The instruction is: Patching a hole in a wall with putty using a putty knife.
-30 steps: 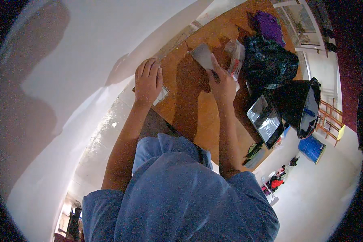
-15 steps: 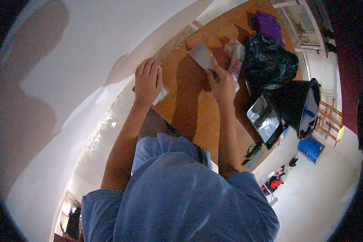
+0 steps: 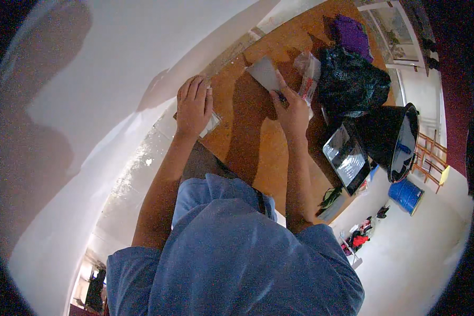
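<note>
My right hand (image 3: 294,111) is closed on a flat grey sheet (image 3: 264,72), thumb and index finger along its near end. A small dark patch shows between thumb and palm; I cannot make out what it is. The sheet reaches out to the upper left above the orange-brown table (image 3: 271,152). At the table's left side my left hand (image 3: 194,108) lies palm down, fingers stretched out side by side. Under its palm sticks out a pale, flat folded thing (image 3: 211,125), mostly hidden.
Right of my right hand lie a clear plastic packet (image 3: 309,79), a black plastic bag (image 3: 353,81) and a purple bundle (image 3: 352,37). A black tub (image 3: 387,137) lies tipped near a dark-framed tablet (image 3: 346,158). A white wall (image 3: 116,79) rises on the left. Beyond the table stands a blue drum (image 3: 405,196).
The grey sheet and my right hand have shifted very slightly. My left hand stays in place.
</note>
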Demonstrator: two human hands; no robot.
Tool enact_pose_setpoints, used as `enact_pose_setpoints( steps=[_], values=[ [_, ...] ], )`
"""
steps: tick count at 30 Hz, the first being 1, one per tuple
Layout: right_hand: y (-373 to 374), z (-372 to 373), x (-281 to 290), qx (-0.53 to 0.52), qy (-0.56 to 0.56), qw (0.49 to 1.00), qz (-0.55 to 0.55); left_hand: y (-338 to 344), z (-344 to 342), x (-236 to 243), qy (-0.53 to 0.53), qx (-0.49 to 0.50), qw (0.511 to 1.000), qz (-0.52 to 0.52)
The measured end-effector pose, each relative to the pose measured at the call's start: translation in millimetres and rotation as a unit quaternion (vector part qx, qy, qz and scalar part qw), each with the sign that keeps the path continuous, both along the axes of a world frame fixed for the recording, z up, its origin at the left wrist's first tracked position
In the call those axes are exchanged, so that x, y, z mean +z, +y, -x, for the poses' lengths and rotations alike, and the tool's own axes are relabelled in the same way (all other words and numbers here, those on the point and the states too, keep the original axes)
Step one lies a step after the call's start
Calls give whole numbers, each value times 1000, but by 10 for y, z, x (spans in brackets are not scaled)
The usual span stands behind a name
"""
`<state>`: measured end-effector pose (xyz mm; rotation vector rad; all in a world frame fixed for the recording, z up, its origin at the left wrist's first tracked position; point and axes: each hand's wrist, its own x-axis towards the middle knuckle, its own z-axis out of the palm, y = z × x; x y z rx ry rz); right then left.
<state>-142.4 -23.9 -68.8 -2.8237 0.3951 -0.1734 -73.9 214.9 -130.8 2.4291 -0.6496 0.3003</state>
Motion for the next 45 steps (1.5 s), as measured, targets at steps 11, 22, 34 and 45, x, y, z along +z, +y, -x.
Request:
enact_pose_setpoints(
  steps=[11, 22, 34, 45],
  values=[
    [42, -13, 16, -38, 44, 998, 26, -6, -3, 21, 1, 5, 1000, 7],
    [57, -42, 72, -26, 49, 998, 3, 9, 2, 31, -6, 7, 1000, -3],
    [29, -49, 69, -41, 50, 998, 8, -20, -15, 33, -3, 6, 1000, 8],
    [53, -63, 86, -49, 66, 997, 12, 18, 7, -9, 11, 8, 1000, -9]
  ],
)
